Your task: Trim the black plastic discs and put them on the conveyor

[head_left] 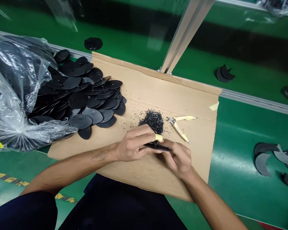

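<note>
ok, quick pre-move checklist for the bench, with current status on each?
1. Black disc gripped: ok, held between the left hand and right hand.
2. Yellow cover on a left fingertip: ok.
3. Cutters set down: ok, lying on the cardboard, handles spread.
4. Work surface free of loose bits: not ok, black bits heaped and scattered just beyond the hands.
5. Disc faces clean: cannot tell, seen nearly edge-on and partly covered by fingers.

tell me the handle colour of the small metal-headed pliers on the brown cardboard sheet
Pale yellow handles, best seen in the head view.
</note>
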Demonstrator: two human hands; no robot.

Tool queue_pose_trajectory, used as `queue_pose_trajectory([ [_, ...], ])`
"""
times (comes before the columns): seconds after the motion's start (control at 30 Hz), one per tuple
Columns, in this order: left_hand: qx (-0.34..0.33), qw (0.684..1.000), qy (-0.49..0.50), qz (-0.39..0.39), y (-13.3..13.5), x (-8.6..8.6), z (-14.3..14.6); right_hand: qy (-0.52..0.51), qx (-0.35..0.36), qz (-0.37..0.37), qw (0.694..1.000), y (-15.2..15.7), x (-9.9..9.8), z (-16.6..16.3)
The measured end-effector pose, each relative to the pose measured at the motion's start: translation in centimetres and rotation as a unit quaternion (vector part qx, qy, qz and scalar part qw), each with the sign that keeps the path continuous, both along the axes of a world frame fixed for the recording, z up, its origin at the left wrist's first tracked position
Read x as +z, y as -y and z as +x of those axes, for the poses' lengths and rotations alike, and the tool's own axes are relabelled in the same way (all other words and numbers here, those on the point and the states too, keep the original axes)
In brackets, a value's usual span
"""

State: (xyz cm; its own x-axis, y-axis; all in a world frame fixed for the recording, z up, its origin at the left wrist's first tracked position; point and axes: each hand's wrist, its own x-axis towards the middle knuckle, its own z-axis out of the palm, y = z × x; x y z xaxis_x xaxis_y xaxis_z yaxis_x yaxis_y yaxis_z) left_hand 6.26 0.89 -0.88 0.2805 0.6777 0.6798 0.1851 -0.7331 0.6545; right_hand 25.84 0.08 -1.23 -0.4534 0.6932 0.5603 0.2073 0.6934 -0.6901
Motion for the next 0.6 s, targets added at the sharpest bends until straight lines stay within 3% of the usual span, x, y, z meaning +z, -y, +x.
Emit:
queue_pose_trajectory([
  [0.27,0.035,0.999,0.008,-0.003,0.28,0.03,0.04,-0.039,0.022,-0.059,0.997,-0.12,0.05,-0.15],
  [0.5,-0.048,0.995,-0.012,-0.082,-0.46,0.7,-0.39,-0.053,0.027,-0.082,0.995,-0.2,-0.17,-0.03],
  [0.6,-0.048,0.995,-0.013,-0.084,-0.34,0.89,-0.49,-0.049,0.031,-0.09,0.994,-0.11,-0.01,-0.01],
])
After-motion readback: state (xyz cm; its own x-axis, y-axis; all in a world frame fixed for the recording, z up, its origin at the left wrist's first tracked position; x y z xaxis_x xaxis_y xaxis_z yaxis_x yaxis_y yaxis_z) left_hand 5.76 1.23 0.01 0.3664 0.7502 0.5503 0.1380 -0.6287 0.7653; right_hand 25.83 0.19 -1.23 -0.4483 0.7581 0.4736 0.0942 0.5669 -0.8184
